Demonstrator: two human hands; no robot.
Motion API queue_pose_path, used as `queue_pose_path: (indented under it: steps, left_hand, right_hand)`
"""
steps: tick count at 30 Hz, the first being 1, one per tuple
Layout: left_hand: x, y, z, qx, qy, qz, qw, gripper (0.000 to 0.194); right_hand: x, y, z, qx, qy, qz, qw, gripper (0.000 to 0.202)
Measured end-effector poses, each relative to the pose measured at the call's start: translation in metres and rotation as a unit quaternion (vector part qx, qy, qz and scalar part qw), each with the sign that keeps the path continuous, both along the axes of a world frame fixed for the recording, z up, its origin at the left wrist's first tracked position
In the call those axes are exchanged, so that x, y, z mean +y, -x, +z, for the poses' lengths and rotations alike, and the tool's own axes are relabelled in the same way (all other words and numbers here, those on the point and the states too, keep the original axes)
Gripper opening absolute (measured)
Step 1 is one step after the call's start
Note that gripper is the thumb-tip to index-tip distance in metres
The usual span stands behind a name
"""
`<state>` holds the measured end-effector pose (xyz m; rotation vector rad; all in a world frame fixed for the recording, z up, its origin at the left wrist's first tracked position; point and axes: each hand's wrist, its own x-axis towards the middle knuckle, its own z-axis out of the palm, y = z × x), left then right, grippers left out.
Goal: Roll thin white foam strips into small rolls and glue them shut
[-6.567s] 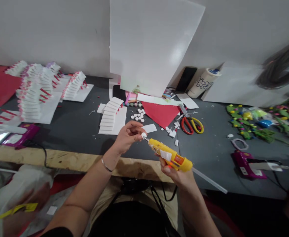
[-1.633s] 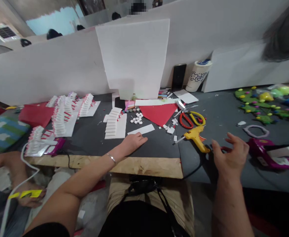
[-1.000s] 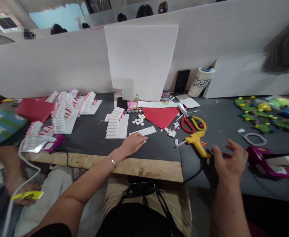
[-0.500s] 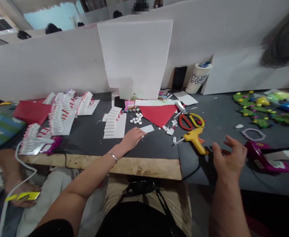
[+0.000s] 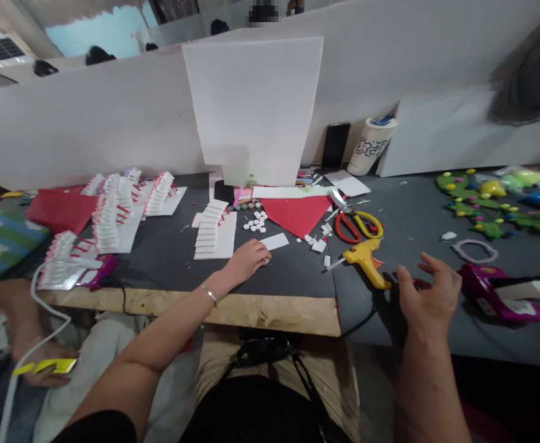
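Note:
My left hand is low over the dark tabletop, its fingers pinched together with a small white piece just showing at their tips. Right by those fingers lies a flat white card strip. Several small white pieces sit in a cluster behind the hand. To its left is a white board with stacked white strips and red bits. My right hand is raised, fingers apart and holding nothing. A yellow glue gun rests on the table to the left of it.
Red-and-yellow-handled scissors lie behind the glue gun, near a red sheet. A cup and a phone stand against the partition. Purple power strip at right. A co-worker's hand holds something yellow at left.
My left fingertips have dipped slightly toward the table, with the small white piece now lower. My right hand has barely moved.

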<state>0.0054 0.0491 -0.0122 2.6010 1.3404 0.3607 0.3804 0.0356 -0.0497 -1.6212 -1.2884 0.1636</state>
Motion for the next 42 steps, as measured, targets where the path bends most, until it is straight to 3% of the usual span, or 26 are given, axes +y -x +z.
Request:
queue_pose_path:
  steps: [4, 8, 14, 18, 21, 27, 34, 37, 42]
  left_hand:
    - [-0.004, 0.003, 0.002, -0.014, 0.030, 0.017, 0.999, 0.006]
    - [-0.014, 0.009, 0.008, -0.088, 0.073, 0.099, 0.989, 0.013]
    - [-0.028, 0.017, 0.019, -0.242, 0.180, 0.190, 0.934, 0.022]
    - [-0.031, 0.026, 0.018, -0.324, 0.201, 0.227, 0.896, 0.021]
    - [-0.025, 0.034, 0.016, -0.317, 0.163, 0.267, 0.895, 0.019]
    - [0.014, 0.041, 0.005, -0.170, -0.018, 0.303, 0.938, 0.010]
    - [0.063, 0.043, -0.008, -0.171, -0.076, 0.335, 0.924, 0.028]
    - [0.060, 0.046, -0.010, -0.177, -0.099, 0.352, 0.914, 0.030]
    - [0.036, 0.050, -0.017, -0.173, -0.132, 0.402, 0.890, 0.024]
  right_hand:
    - [0.000, -0.002, -0.002, -0.002, -0.005, 0.001, 1.000, 0.055]
    - [0.000, -0.002, -0.002, -0.004, -0.004, 0.001, 1.000, 0.053]
    - [0.000, 0.000, 0.000, 0.002, -0.003, -0.009, 1.000, 0.055]
    - [0.001, -0.002, -0.002, 0.007, -0.011, -0.022, 1.000, 0.059]
    - [0.000, -0.002, -0.003, -0.004, -0.015, -0.027, 1.000, 0.058]
    - [-0.002, 0.000, -0.005, -0.015, -0.017, -0.038, 0.999, 0.051]
    - [0.000, 0.000, -0.008, -0.035, -0.032, -0.042, 0.998, 0.052]
    - [-0.002, 0.001, -0.007, -0.044, -0.029, -0.053, 0.997, 0.052]
    - [-0.008, 0.002, -0.008, -0.050, -0.042, -0.105, 0.992, 0.041]
